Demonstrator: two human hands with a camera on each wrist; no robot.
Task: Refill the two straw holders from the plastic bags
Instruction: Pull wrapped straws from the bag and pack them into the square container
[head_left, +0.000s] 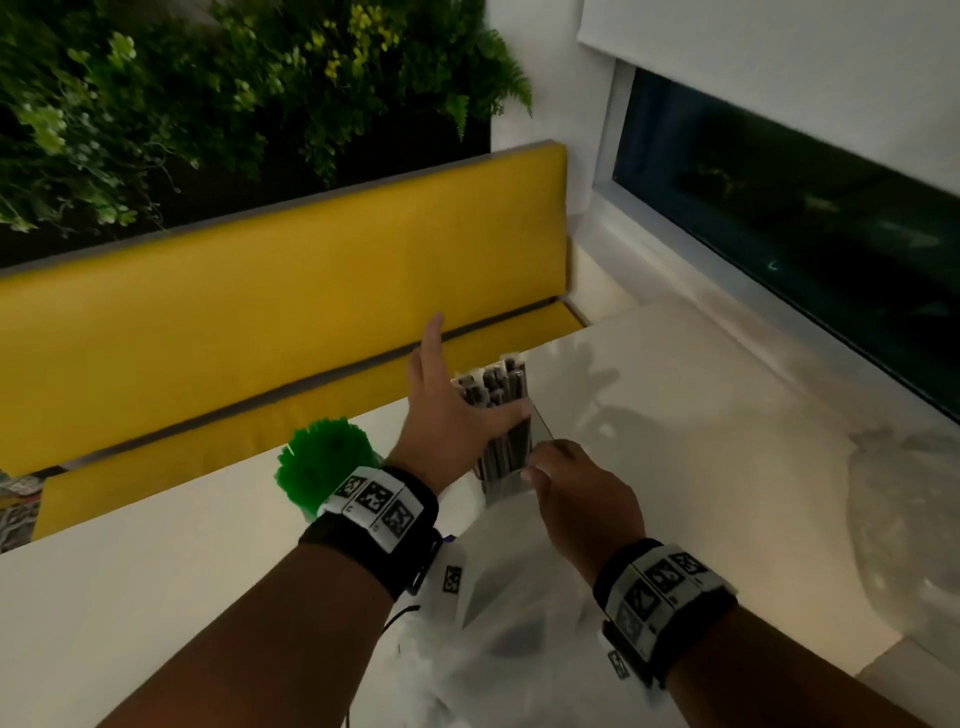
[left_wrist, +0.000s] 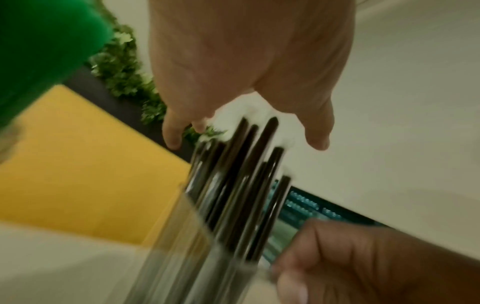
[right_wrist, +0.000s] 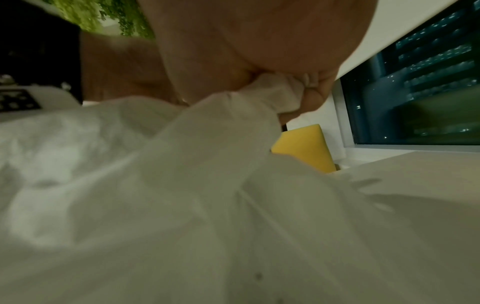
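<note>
The dark straws (head_left: 496, 415) stand in a clear holder (head_left: 506, 486) on the white table (head_left: 701, 467). The left hand (head_left: 447, 415) lies against them, fingers (head_left: 432, 332) straight and relaxed. Just beside the holder, the right hand (head_left: 582, 499) pinches a plastic bag (right_wrist: 272, 92). Green straws (head_left: 324, 465) stand left of the holder.

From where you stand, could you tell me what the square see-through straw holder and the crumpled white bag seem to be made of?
The square see-through straw holder looks like clear rigid plastic or acrylic: straight glossy walls show the dark straws. The crumpled white bag looks like thin, soft plastic film, translucent and creased.
</note>
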